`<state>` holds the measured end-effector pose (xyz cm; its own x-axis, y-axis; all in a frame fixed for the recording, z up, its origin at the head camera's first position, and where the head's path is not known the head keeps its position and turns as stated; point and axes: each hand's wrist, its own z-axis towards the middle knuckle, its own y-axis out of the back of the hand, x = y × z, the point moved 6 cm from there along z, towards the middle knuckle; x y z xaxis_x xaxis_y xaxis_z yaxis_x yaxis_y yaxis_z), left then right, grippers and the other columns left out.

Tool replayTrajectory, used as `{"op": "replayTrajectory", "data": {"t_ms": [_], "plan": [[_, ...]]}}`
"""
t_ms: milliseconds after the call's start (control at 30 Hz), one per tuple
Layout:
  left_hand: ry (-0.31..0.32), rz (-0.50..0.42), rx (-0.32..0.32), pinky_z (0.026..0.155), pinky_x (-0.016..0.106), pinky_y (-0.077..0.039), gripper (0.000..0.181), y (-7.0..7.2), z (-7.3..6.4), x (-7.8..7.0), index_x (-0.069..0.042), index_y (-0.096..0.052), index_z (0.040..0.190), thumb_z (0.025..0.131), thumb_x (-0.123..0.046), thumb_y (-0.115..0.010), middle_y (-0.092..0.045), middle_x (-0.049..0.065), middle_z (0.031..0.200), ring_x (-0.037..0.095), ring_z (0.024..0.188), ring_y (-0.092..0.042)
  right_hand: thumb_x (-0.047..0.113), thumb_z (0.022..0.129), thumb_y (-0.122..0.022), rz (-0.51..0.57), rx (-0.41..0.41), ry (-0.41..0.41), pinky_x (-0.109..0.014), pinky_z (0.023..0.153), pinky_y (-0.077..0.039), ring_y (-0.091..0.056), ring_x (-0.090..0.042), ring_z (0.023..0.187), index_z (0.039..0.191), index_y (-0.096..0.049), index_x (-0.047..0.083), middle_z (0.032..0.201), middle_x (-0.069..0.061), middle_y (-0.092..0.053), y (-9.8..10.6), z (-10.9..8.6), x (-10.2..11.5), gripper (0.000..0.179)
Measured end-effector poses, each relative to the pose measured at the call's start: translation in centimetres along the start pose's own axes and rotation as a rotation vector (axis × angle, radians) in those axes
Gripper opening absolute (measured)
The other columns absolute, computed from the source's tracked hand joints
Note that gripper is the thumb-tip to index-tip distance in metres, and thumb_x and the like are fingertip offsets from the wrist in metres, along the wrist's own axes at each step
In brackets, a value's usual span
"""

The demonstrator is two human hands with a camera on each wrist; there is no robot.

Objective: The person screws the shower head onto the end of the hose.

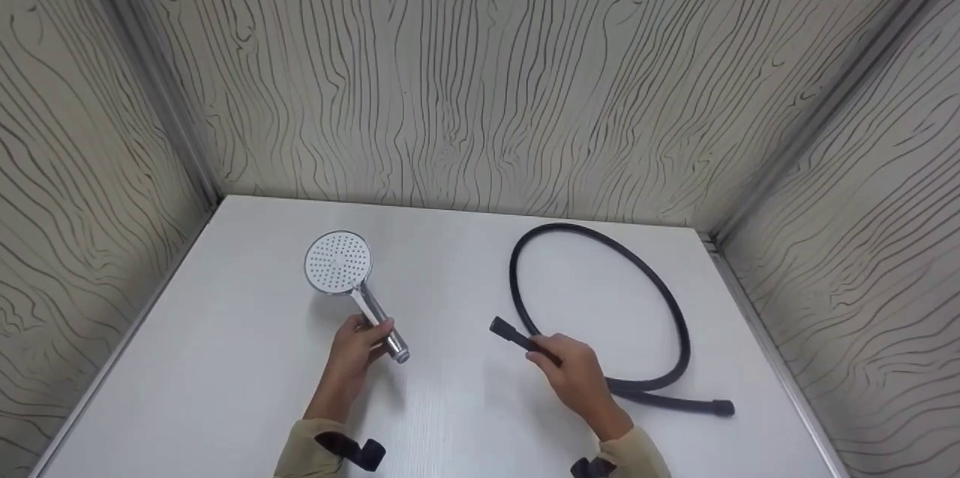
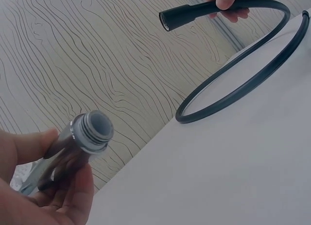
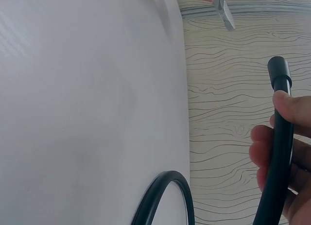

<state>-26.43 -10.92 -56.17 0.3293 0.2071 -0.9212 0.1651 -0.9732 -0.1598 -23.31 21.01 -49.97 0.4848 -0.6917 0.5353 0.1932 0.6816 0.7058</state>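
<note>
My left hand [image 1: 358, 350] grips a chrome shower head [image 1: 338, 262] by its handle, with the round white spray face turned up. In the left wrist view the bare threaded end of the handle [image 2: 97, 130] points out past the thumb and fingers. A black shower hose [image 1: 679, 313] is held near one end by my right hand [image 1: 574, 373], between thumb and curled fingers. Its connector [image 1: 502, 326] sticks out toward the shower head, with a gap between the two. The rest of the hose loops over the table, its other end [image 1: 722, 408] lying at the right.
Both hands work over a white table [image 1: 442, 275]. Wood-patterned panels [image 1: 450, 73] rise behind it and at both sides, with metal strips at the corners. Dark wrist-worn cameras [image 1: 364, 454] sit at both sleeves.
</note>
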Motion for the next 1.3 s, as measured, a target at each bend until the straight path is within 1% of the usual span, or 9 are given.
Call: {"op": "replayTrajectory", "data": {"t_ms": [200,400,600,833,1067,1300], "plan": [[-0.002,-0.019,-0.008,0.105,0.044,-0.049,0.043,-0.1,0.0,-0.12,0.004,-0.043,0.124,0.094,-0.018,-0.064,-0.062,0.016,0.114,0.017,0.096,-0.065,0.011,0.084,-0.074,0.002,0.001,-0.006,-0.016,0.053,-0.044,-0.046,0.001,0.062,0.095,-0.075,0.011,0.072,0.011,-0.061,0.12,0.26,0.17,0.011],[-0.004,-0.006,-0.013,0.105,0.043,-0.049,0.043,-0.24,-0.13,-0.04,0.005,-0.043,0.125,0.094,-0.018,-0.063,-0.062,0.014,0.112,0.017,0.097,-0.065,0.012,0.085,-0.074,-0.005,0.006,-0.008,-0.016,0.054,-0.045,-0.046,0.001,0.063,0.095,-0.074,0.01,0.072,0.01,-0.061,0.07,0.45,0.3,0.011],[-0.008,-0.008,-0.01,0.105,0.044,-0.049,0.045,-0.34,-0.25,-0.05,0.004,-0.043,0.125,0.093,-0.019,-0.065,-0.06,0.019,0.118,0.017,0.098,-0.065,0.012,0.085,-0.074,-0.011,0.006,-0.002,-0.016,0.054,-0.045,-0.046,0.001,0.063,0.095,-0.074,0.01,0.072,0.01,-0.061,0.04,0.53,0.4,0.011],[-0.008,0.009,0.003,0.106,0.043,-0.048,0.05,-0.52,-0.47,-0.1,0.005,-0.041,0.129,0.093,-0.021,-0.064,-0.058,0.023,0.124,0.018,0.099,-0.065,0.012,0.085,-0.074,-0.018,0.005,0.009,-0.016,0.052,-0.045,-0.045,0.003,0.061,0.094,-0.074,0.009,0.071,0.009,-0.062,0.01,0.6,0.58,0.01],[0.003,-0.01,-0.015,0.105,0.043,-0.049,0.049,-0.54,-0.4,0.07,0.005,-0.041,0.129,0.093,-0.019,-0.065,-0.06,0.02,0.121,0.017,0.098,-0.066,0.013,0.085,-0.074,-0.026,0.02,0.0,-0.016,0.054,-0.046,-0.046,0.002,0.063,0.095,-0.073,0.009,0.073,0.008,-0.063,-0.15,0.53,0.52,0.011],[0.002,-0.02,-0.016,0.105,0.043,-0.049,0.05,-0.64,-0.5,-0.27,0.005,-0.041,0.129,0.092,-0.018,-0.065,-0.059,0.021,0.122,0.017,0.099,-0.066,0.013,0.084,-0.074,-0.027,0.009,0.017,-0.016,0.053,-0.044,-0.045,0.002,0.062,0.095,-0.074,0.01,0.071,0.009,-0.061,0.08,0.81,0.77,0.011]]}}
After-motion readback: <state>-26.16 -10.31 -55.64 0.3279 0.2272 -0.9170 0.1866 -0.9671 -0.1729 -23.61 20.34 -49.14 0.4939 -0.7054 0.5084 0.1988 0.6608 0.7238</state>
